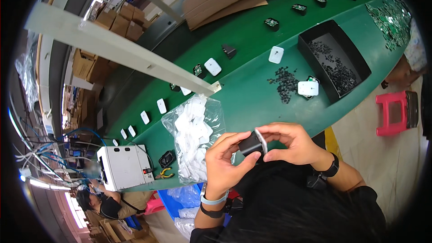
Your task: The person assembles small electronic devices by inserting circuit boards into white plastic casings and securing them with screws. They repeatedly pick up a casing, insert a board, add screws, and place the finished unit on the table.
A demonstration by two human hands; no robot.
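Note:
Between both hands, just off the near edge of the green bench, is a small black plastic housing (250,144) with a white cover plate (261,141) against its right end. My left hand (227,158) curls its fingers and thumb round the black housing. My right hand (290,143) pinches the white plate's edge between fingers and thumb. Whether the plate sits fully on the housing cannot be made out. Beyond the hands, another white cover (308,88) lies partly over a green circuit board, beside a scatter of small black parts (286,83).
A clear bag of white covers (193,137) lies left of my hands. A black box (330,63) holds small black parts. Circuit boards (390,23) are heaped far right. A beige post (121,47) rises from the bench. Left are a white machine (126,166), yellow-handled pliers (165,174) and a seated person.

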